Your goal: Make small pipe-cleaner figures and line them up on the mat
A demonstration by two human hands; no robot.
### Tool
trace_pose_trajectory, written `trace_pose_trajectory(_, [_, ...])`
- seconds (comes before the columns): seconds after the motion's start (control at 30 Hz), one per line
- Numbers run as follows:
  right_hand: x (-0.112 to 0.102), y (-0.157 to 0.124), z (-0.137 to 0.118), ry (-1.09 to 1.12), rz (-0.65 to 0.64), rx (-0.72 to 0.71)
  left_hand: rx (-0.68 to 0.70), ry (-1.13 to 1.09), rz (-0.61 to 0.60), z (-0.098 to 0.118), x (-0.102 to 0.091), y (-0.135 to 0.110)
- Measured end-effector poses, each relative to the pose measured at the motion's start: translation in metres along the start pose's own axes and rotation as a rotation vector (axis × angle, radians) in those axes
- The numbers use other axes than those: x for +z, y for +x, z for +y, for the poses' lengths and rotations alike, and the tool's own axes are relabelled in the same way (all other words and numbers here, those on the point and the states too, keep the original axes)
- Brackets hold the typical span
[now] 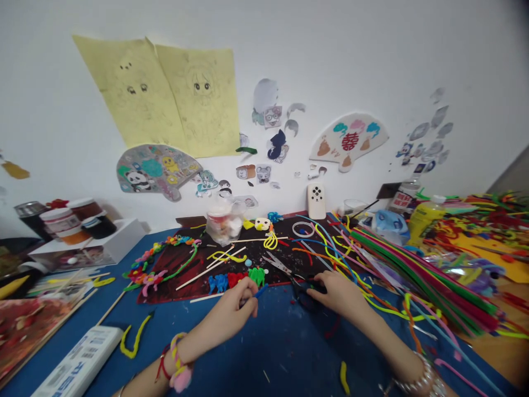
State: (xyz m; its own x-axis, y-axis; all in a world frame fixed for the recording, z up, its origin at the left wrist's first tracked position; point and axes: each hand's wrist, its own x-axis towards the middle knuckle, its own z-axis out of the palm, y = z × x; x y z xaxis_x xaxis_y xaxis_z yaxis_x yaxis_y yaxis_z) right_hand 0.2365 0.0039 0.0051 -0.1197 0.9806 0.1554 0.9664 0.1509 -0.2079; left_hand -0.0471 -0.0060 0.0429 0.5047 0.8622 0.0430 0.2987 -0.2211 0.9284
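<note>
While the left hand (pixel 229 303) pinches a short blue pipe cleaner (pixel 260 291) above the blue work mat (pixel 281 353), the right hand (pixel 336 292) closes over black-handled steel scissors (pixel 279 264) lying across a dark red cloth (pixel 165 286).

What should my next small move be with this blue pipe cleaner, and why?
Probably grip the black scissor handles with your right hand and bring the blades to the blue pipe cleaner. Your right hand already rests on those handles, and the pipe cleaner pokes out from the fingers of your left hand, ready to trim.
</note>
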Motion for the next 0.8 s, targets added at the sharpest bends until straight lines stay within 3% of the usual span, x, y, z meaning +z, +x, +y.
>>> trace_pose_trajectory(0.2, [0.001,-0.004,-0.011,-0.04,-0.009,-0.018,0.009,-0.087,0.036,-0.004,-0.002,0.002])
trace_pose_trajectory(0.33, [0.003,0.0,-0.012,0.039,0.0,0.073,0.007,-0.15,0.027,-0.008,-0.003,0.004])
trace_pose_trajectory(0.47, [-0.003,0.004,-0.009,0.496,-0.084,0.107,-0.007,-0.204,0.064,-0.003,-0.006,0.006])
trace_pose_trajectory(0.63, [-0.012,-0.003,-0.032,1.252,-0.377,-0.078,0.014,-0.279,0.164,0.0,-0.011,0.012])
trace_pose_trajectory(0.73, [-0.01,-0.011,-0.054,1.454,-0.371,-0.125,0.046,-0.309,0.215,-0.003,-0.013,0.013])
trace_pose_trajectory(0.8, [-0.004,-0.016,-0.066,1.529,-0.432,-0.174,0.062,-0.326,0.235,-0.004,-0.014,0.013])
